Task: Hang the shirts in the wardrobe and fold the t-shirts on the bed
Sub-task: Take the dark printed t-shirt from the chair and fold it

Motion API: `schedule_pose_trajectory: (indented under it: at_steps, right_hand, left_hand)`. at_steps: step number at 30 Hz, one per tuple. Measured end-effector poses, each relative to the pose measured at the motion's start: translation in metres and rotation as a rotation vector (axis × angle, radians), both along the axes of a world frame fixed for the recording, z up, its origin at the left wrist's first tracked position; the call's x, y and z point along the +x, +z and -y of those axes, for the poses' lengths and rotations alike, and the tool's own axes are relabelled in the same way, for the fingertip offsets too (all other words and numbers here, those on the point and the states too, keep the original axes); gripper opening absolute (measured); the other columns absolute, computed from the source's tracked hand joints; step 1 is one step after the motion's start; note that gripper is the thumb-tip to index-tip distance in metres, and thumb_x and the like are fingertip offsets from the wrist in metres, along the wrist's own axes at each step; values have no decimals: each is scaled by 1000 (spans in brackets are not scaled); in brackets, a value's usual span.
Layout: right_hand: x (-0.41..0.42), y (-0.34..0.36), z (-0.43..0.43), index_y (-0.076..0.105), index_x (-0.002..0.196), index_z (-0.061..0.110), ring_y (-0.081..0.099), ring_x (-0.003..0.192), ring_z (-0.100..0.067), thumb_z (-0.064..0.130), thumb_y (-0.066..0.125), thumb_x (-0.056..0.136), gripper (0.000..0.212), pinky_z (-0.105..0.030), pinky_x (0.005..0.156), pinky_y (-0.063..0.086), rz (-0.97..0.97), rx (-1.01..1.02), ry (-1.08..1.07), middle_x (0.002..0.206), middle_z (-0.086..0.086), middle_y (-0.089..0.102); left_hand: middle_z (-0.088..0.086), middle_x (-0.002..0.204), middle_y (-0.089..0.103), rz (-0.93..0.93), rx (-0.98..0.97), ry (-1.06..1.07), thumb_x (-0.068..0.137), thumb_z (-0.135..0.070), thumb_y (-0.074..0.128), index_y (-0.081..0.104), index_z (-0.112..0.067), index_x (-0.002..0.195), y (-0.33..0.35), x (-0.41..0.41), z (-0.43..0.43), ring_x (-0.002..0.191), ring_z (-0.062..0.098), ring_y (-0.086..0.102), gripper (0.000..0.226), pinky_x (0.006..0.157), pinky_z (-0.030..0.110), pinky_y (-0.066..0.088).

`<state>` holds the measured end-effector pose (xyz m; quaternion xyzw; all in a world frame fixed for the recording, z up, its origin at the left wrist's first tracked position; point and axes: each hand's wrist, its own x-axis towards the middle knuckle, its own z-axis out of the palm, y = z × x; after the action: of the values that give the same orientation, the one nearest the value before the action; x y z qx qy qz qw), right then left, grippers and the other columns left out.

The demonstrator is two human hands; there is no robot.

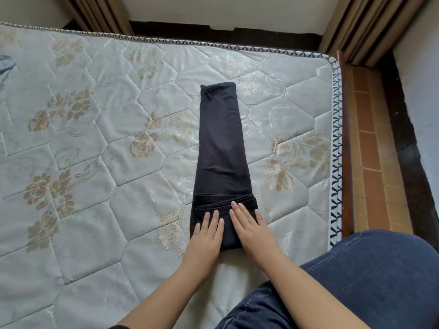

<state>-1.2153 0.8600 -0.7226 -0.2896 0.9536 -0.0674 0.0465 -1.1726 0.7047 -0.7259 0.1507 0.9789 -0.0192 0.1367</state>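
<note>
The black cotton t-shirt (221,143), folded into a long narrow strip, lies on the quilted floral bed (95,162), nearer the bed's right edge and running toward its far edge. Its near end is doubled over into a thick fold. The left hand (206,233) and right hand (251,229) lie flat on that fold, fingers straight, gripping nothing, probably pressing the layers so the crease sets. A grey-blue garment (6,67) shows at the bed's left side.

Black t-shirt (219,143) — pale floral mattress (95,138)
</note>
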Motion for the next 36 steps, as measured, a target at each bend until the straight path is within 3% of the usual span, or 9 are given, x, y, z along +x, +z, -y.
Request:
schedule_pose_trajectory:
  at_steps: [3,6,9,11,14,17,26,31,36]
  right_hand:
    - [-2,5,0,49,119,5,65,106,-20,10,33,74,48,-40,75,56,45,44,-35,120,-9,65]
    - [-5,9,0,73,99,5,70,94,-22,10,51,69,37,-36,68,57,77,160,17,110,-13,69]
    - [-9,17,0,75,86,2,72,83,-22,8,88,33,56,-28,59,56,141,162,-33,101,-17,71]
    - [-12,35,-2,65,110,-7,65,104,-24,5,86,49,65,-28,75,53,157,167,-29,125,-26,57]
    - [-11,53,-10,35,141,6,40,131,-26,-2,44,90,53,-34,100,37,338,229,20,158,-12,12]
    - [-9,59,-16,48,130,11,50,120,-28,4,43,88,44,-34,93,42,430,253,-22,154,-7,28]
    - [-6,84,-25,57,78,7,49,70,-26,-1,43,74,17,-22,49,35,709,245,-76,64,-5,47]
    - [-19,92,-43,48,62,11,37,45,-11,0,46,69,14,-17,40,28,898,-44,-196,52,-1,41]
    - [-33,86,-57,43,54,18,34,50,-10,6,50,64,16,-18,46,28,900,-490,-418,52,6,35]
  left_hand:
    - [18,114,66,62,-49,24,71,-7,37,58,-4,115,1,-4,-4,97,36,67,49,63,45,56]
    - [20,126,59,132,-40,102,66,-7,71,67,-8,115,21,-6,-11,109,39,61,50,65,57,53]
    - [12,159,1,226,-40,137,94,-2,42,16,-20,151,35,-12,-10,145,35,7,65,103,61,29]
    - [5,159,-9,389,-20,152,96,3,30,7,-26,151,45,-20,-10,145,31,-5,67,108,58,22]
    - [6,159,-5,469,43,95,90,6,35,11,-30,151,60,-24,-12,145,33,0,74,110,49,28]
    - [8,159,0,566,61,59,88,8,37,14,-30,150,71,-22,-18,145,34,7,77,111,39,27]
    - [14,124,58,723,342,63,79,9,35,57,-8,122,96,-10,-23,113,27,52,52,89,30,39]
    - [-7,66,46,731,581,213,64,-20,42,54,-16,74,95,-23,1,64,8,42,16,58,22,31]
    - [0,80,60,769,986,578,65,-30,61,66,-7,98,88,-30,33,74,11,54,40,71,22,42]
